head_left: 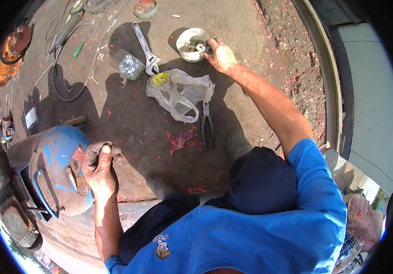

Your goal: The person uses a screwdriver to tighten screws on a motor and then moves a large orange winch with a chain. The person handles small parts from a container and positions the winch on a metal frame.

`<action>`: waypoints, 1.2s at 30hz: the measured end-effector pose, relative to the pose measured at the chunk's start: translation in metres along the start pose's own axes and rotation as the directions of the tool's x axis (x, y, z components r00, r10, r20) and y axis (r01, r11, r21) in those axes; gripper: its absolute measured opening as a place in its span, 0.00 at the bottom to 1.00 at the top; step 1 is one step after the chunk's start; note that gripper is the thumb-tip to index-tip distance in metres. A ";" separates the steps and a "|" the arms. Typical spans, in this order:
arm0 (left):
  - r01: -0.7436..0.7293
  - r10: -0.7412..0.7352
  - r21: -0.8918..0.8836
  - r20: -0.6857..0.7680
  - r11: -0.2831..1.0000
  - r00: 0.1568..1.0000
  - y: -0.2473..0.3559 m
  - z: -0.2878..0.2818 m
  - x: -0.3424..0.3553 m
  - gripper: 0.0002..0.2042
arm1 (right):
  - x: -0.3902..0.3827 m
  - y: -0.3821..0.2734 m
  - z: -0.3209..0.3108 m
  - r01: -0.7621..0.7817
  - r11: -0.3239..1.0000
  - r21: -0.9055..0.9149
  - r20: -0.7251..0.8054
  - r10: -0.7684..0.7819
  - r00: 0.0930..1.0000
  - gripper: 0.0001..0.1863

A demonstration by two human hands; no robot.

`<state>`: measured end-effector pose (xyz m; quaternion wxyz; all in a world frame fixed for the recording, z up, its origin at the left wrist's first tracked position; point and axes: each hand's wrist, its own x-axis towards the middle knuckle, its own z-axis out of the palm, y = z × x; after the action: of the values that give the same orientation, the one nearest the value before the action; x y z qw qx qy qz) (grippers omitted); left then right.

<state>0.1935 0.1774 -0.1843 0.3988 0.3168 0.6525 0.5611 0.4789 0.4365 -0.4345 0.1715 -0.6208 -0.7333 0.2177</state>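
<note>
At the upper middle, my right hand (220, 56) pinches the near right rim of a white bowl (184, 54). Small dark metal pieces (192, 44) lie in the bowl, with a pale ring-shaped washer (200, 47) close to my fingertips. My left hand (99, 168) is raised at the left with thumb and fingers pressed together. Whatever those fingers may hold is hidden. A clear tub of shiny metal hardware (130, 66) stands left of the bowl, beside an adjustable wrench (145, 49). Below the bowl are a crumpled clear plastic bag (183, 93) and dark-handled pliers (207, 125).
A blue metal tank (62, 157) stands beside my left hand. Red scraps (182, 140) lie on the ground near my feet. Farther off are a green-handled screwdriver (78, 49), a cable (89, 75), a power tool (67, 29) and a round tin (145, 9). A raised metal edge (331, 77) borders the right.
</note>
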 end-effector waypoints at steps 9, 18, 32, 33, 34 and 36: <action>0.149 -0.161 0.096 0.131 0.984 0.978 0.010 -0.033 0.010 0.05 | -0.055 0.066 -0.030 -0.003 0.999 -0.044 -0.038 0.002 0.999 0.21; 0.061 -0.082 0.089 0.258 0.994 0.963 0.028 -0.079 0.008 0.06 | -0.098 0.043 -0.068 -0.068 0.992 0.106 -0.027 0.072 0.997 0.21; -0.352 -0.559 -0.855 -0.517 0.382 0.648 0.187 -0.223 -0.014 0.06 | -0.135 -0.384 -0.257 -0.192 0.792 0.579 0.453 -0.116 0.884 0.20; -0.396 -0.550 -0.863 -0.505 0.313 0.665 0.188 -0.231 -0.011 0.06 | -0.147 -0.414 -0.271 -0.205 0.784 0.585 0.491 -0.141 0.860 0.20; -0.439 -0.537 -0.864 -0.498 0.246 0.681 0.188 -0.236 -0.009 0.06 | -0.158 -0.438 -0.282 -0.219 0.780 0.586 0.531 -0.165 0.831 0.20; -0.468 -0.535 -0.879 -0.441 0.094 0.721 0.183 -0.250 -0.001 0.05 | -0.182 -0.478 -0.300 -0.242 0.775 0.583 0.595 -0.205 0.777 0.20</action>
<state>-0.0309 0.0877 0.0095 0.2391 -0.2920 0.1962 0.9050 0.2670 0.2247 0.0768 0.1121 -0.4246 -0.6240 0.6464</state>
